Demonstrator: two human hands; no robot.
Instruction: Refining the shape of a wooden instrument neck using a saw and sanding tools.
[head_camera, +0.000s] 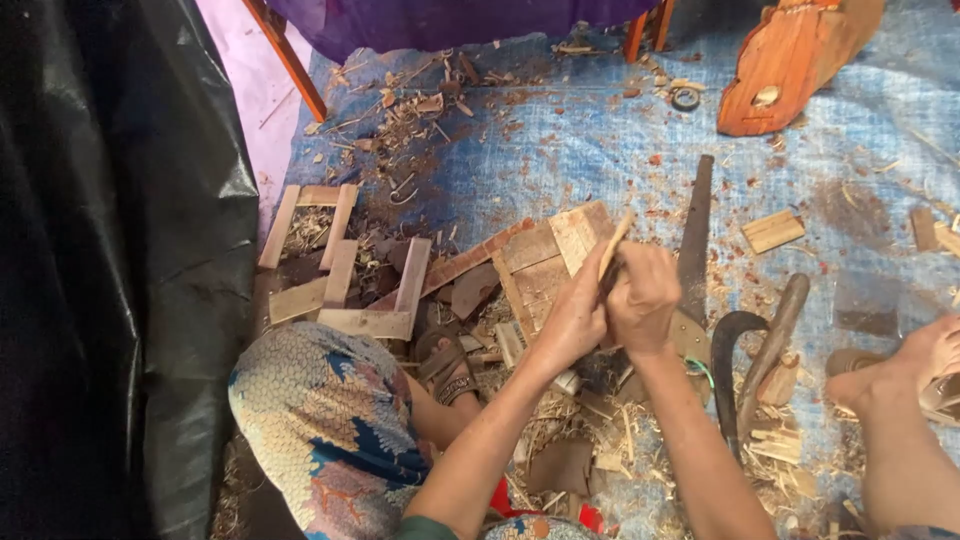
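Blue tarp (shaving-strewn); both hands grip thin pale wood strip.

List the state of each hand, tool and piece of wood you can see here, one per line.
Left hand: closed around the thin wood strip, steadying it.
Right hand: fist closed in a grip on the same strip; any tool in it is hidden.
Thin wood strip: held tilted, tip pointing up.
Handsaw: lying flat on the blue tarp, untouched.
Curved tool: lying on shavings, untouched.
Wood block: lying loose.
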